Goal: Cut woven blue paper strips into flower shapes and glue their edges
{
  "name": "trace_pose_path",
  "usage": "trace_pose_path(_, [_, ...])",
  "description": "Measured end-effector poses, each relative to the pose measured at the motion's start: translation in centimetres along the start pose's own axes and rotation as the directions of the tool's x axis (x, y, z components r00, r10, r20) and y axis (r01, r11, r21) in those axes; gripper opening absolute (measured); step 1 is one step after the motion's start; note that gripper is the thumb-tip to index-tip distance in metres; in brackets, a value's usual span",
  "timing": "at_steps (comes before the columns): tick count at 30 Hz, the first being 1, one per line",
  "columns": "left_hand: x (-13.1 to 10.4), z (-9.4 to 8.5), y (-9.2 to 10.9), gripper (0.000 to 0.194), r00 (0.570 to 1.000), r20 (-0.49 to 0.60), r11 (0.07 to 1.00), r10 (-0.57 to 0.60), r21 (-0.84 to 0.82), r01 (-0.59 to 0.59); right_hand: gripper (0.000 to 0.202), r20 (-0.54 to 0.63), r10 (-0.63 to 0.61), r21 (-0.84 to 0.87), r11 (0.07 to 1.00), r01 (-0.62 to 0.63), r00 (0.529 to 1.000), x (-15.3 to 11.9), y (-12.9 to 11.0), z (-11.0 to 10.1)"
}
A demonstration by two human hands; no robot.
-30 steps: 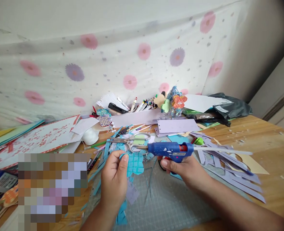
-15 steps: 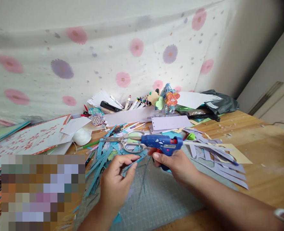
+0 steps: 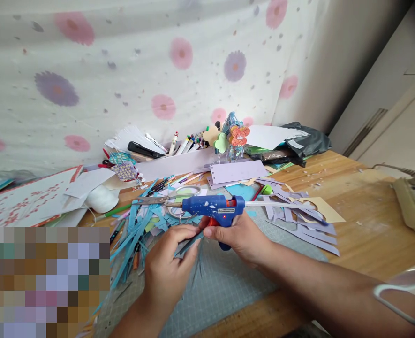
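My right hand grips the handle of a blue glue gun, whose nozzle points left and whose white glue stick sticks out behind. A small red light glows on its side. Just below the gun, my left hand pinches a dark blue paper strip between thumb and fingers. The fingertips of both hands are close together. Silver scissors lie behind the nozzle, on a heap of blue paper strips. Under my hands is a grey cutting mat.
Lilac paper strips lie at the right, by a yellow sheet. Behind are lilac cards, markers, a black stapler and paper flowers. A white thread spool stands left. A beige device sits far right.
The view has shifted right, bringing the beige device into sight. The glue gun and my right hand have come closer to my left hand. Both hands keep their hold.
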State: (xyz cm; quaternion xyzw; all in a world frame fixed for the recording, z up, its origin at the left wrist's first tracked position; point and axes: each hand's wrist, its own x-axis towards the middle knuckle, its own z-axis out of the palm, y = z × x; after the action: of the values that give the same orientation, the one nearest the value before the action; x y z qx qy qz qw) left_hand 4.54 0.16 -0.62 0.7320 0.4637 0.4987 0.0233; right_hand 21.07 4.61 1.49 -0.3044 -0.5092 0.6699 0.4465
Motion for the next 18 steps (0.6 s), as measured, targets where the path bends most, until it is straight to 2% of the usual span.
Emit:
trace_pose_path(5, [0.39, -0.36, 0.4, 0.016, 0.998, -0.007, 0.997, 0.061, 0.05, -0.061, 0.026, -0.009, 0.033, 0.062, 0.998, -0.033, 0.999, -0.13, -0.17, 0.21])
trace_pose_path(11, [0.08, -0.25, 0.31, 0.019, 0.999, -0.017, 0.999, 0.033, -0.008, -0.033, 0.018, 0.011, 0.054, 0.122, 0.991, -0.055, 0.998, -0.21, -0.22, 0.25])
trace_pose_path(18, [-0.09, -0.01, 0.21, 0.02, 1.0, -0.014, 0.998, 0.006, -0.059, -0.007, 0.017, 0.028, 0.056, 0.137, 0.989, -0.059, 0.998, -0.29, -0.04, 0.1])
